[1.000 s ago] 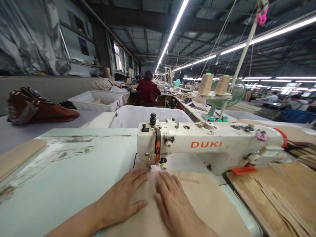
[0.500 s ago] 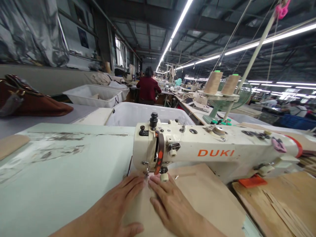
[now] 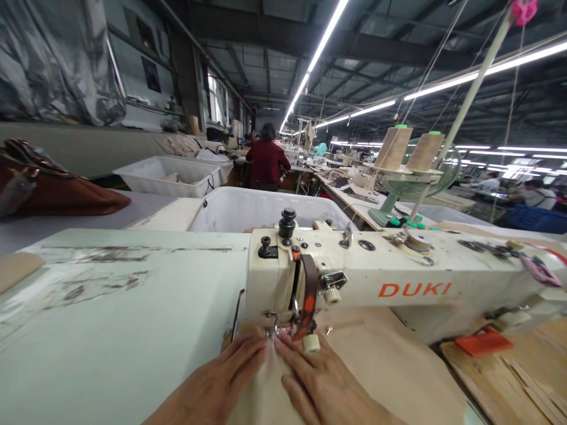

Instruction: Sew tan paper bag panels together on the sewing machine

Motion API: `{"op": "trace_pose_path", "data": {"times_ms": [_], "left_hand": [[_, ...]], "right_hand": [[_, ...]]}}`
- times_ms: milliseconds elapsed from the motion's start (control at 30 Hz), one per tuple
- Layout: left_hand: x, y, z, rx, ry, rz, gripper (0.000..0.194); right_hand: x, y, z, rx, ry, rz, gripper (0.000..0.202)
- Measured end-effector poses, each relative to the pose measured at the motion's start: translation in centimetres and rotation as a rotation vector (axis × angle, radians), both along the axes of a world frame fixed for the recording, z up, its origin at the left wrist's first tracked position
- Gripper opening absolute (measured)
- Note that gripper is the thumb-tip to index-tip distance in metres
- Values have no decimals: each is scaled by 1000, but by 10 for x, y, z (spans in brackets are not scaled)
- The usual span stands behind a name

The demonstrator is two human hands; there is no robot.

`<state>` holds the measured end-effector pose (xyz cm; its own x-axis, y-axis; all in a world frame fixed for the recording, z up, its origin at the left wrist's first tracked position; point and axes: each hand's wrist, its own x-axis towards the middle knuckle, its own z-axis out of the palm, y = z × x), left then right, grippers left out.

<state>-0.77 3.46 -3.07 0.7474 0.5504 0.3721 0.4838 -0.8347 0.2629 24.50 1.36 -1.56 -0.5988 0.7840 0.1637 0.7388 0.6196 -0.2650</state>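
A tan sheet of material [image 3: 390, 360] lies under the head of a white sewing machine [image 3: 354, 289] marked DUKI. My left hand [image 3: 221, 372] rests flat on the sheet's left side, its fingers stretched towards the presser foot [image 3: 271, 332]. On the other side of the foot, my right hand [image 3: 319, 372] also lies flat, fingertips close to it and partly behind the machine's knob [image 3: 310, 343]. Neither hand grips anything. The left thumb is out of sight. A small metal piece [image 3: 329, 331] sits on the sheet to the right of the needle area.
The pale green tabletop [image 3: 133, 330] has worn patches. A white bin [image 3: 274, 206] stands behind the machine. Thread cones [image 3: 394, 147] rise at the right, near a wooden board [image 3: 527, 372]. A brown bag [image 3: 66, 189] is at far left. A person in dark red [image 3: 267, 160] sits ahead.
The view has shifted, so the machine appears larger, lower and further right. Both hands stay flat beside the presser foot. More tan material shows beyond my left fingertips, and my left thumb has gone from sight.
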Motion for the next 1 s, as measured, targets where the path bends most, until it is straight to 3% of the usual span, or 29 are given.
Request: {"op": "trace_pose_path", "data": {"times_ms": [200,400,700,1000], "left_hand": [[0,2,5,-1,8,18,82],[0,1,6,12,7,23,86],[7,6,26,36,45,-11,83],[3,8,14,13,76,6,81]], "right_hand": [[-2,1,1,10,21,-22,43],[-2,1,1,22,25,-33,39],[-5,1,2,41,15,-70,33],[-6,1,3,57,40,-75,34]]}}
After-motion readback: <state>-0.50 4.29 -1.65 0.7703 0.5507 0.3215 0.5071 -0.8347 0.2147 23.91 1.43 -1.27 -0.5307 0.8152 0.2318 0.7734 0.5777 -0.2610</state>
